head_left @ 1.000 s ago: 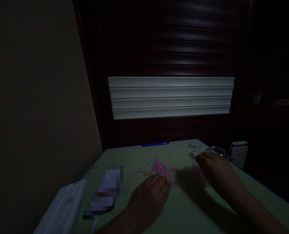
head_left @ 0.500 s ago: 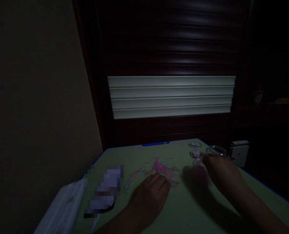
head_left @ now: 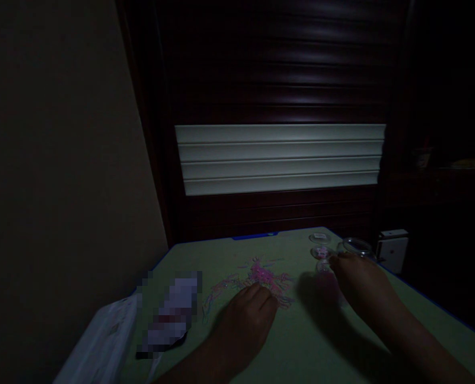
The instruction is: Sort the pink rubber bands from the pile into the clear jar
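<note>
Pink bands pile on tbl, just past L hand, the nearer one; spread runs L–R. R hand at far-R, over/beside clear jar w/ pink contents. Both hands' fingers curled, grip can't tell.

From my side I see a pale ribbed panel near the frame's centre. A whitish case is at lower left, and a cup at right.
</note>
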The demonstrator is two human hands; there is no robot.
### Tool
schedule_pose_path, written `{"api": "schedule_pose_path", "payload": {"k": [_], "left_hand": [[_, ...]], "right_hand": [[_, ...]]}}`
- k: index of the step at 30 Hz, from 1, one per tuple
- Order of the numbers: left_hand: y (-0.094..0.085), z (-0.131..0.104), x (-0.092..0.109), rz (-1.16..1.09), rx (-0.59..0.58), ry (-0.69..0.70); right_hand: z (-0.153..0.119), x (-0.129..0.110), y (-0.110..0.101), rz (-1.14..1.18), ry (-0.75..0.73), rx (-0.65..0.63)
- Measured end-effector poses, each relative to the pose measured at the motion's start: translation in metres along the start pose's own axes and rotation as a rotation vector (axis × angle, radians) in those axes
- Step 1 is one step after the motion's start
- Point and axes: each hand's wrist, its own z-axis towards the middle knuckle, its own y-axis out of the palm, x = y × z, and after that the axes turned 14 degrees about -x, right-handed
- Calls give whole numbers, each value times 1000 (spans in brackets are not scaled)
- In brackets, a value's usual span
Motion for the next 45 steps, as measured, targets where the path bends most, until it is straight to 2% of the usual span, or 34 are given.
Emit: {"api": "schedule_pose_path", "payload": {"k": [10, 12, 16, 19, 28, 33, 40, 45], "left_hand": [[0, 0, 0, -65, -48, -44], [1, 1, -1, -75, -45, -50], [0, 2, -1, -65, -53, -36], [0, 3, 0, -73, -53, -43], [4, 1, -2, -182, -144, -106], [3, 2, 0, -212, -148, -157], [5, 4, 1, -257, -134, -253], [5, 8, 2, -215, -133, -209]], "right_hand": [[-1, -19, 0, 52, -193, 35], [-1, -22, 3, 77, -279, 25], [0, -30, 11, 102, -553, -50], [0, -36, 18, 97, -643, -84], [1, -36, 18, 66, -636, -147], [2, -35, 23, 84, -641, -102], [4, -38, 23, 74, -636, -125], [4, -37, 21, 69, -657, -125]]}}
